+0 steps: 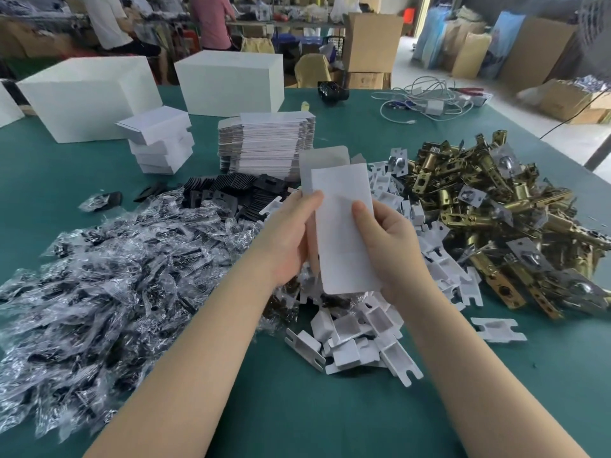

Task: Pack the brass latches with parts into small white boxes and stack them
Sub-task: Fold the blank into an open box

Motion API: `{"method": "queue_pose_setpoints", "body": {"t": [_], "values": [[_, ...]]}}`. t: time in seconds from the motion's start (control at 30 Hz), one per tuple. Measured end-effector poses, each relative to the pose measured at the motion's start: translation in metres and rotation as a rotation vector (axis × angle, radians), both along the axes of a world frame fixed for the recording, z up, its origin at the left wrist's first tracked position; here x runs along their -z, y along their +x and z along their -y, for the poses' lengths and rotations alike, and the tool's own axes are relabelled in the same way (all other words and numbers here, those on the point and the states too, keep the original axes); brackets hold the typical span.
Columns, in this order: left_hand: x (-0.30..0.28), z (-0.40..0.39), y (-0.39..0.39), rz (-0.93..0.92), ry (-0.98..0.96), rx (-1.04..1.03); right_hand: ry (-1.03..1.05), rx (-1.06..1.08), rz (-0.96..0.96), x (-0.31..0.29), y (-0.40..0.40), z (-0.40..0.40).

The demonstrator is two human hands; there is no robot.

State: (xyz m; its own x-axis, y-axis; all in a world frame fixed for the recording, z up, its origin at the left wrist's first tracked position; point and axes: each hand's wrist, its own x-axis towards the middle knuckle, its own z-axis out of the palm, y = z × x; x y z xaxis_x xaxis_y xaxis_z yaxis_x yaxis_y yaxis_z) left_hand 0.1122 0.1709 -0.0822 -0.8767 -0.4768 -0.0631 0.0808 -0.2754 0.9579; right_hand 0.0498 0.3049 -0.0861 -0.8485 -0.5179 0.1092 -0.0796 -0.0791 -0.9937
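The small white box (344,226) is held above the bench (330,408) between both hands, its long axis running away from the person, the far flap open. The brass latches (489,206) lie to the right, nearer the right hand (386,246). Each grip pinches a box side; the left hand (291,239) is curled round the left edge

We cannot see inside the small white box (344,226); the left hand (291,236) covers its left side. The bagged parts (99,285) run past the left edge. The brass latches (489,206) run past the right edge.
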Motion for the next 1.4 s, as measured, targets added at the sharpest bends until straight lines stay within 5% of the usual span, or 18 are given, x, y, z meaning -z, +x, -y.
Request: {"method": "queue_pose_setpoints", "body": {"t": [0.23, 0.57, 0.77, 0.9, 1.17, 1.4], "values": [[0.010, 0.009, 0.002, 0.003, 0.060, 0.011, 0.170, -0.021, 0.105, 0.008, -0.013, -0.006], [0.012, 0.000, 0.004, -0.011, -0.075, 0.055, 0.035, 0.072, 0.234, 0.011, -0.015, -0.008], [0.015, -0.003, 0.005, -0.028, -0.146, -0.011, 0.285, 0.132, -0.208, 0.014, -0.015, -0.006], [0.011, -0.002, 0.009, -0.059, -0.356, -0.040, 0.302, 0.129, -0.393, 0.016, -0.013, -0.008], [-0.003, -0.008, 0.018, -0.206, -0.537, -0.004, -0.205, 0.008, -0.345, -0.013, -0.006, -0.013], [0.000, -0.014, 0.012, -0.209, -0.513, 0.056, -0.192, -0.178, -0.161, -0.008, -0.013, -0.017]]}}
